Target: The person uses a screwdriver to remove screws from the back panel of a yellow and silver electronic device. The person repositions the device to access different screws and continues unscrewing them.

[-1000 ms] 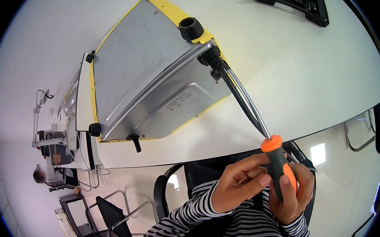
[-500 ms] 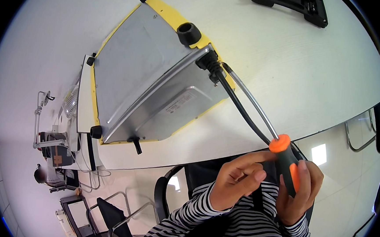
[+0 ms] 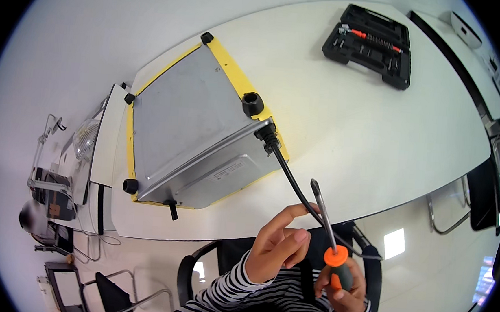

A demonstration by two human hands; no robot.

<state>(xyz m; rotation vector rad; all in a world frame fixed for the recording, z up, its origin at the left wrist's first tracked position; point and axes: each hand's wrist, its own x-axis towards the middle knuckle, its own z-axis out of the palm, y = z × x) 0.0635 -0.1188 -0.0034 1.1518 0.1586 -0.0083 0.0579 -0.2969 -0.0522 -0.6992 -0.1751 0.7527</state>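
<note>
My right hand [image 3: 345,293] is closed round the grey-green and orange handle of a screwdriver [image 3: 337,258]. Its bare metal shaft points up and away, the dark tip well short of the machine. My left hand [image 3: 275,247] is open, with thumb and index finger stretched out and the other fingers loosely bent. The index fingertip lies beside the black power cord [image 3: 294,185] and the shaft; whether it touches either I cannot tell. On the table rests a grey metal machine [image 3: 189,120] with yellow edges and black feet, its flat underside showing. The cord plugs into its near right corner.
An open black tool case [image 3: 373,46] with bits and red-handled tools lies at the far right of the white table [image 3: 379,136]. Chairs [image 3: 115,294] stand at lower left and at right. A person [image 3: 39,222] sits in the left background beside other equipment.
The screwdriver tip has come away from the machine's corner by the plug, and my right hand has drawn back with it. My left hand has shifted left. The view takes in more of the table.
</note>
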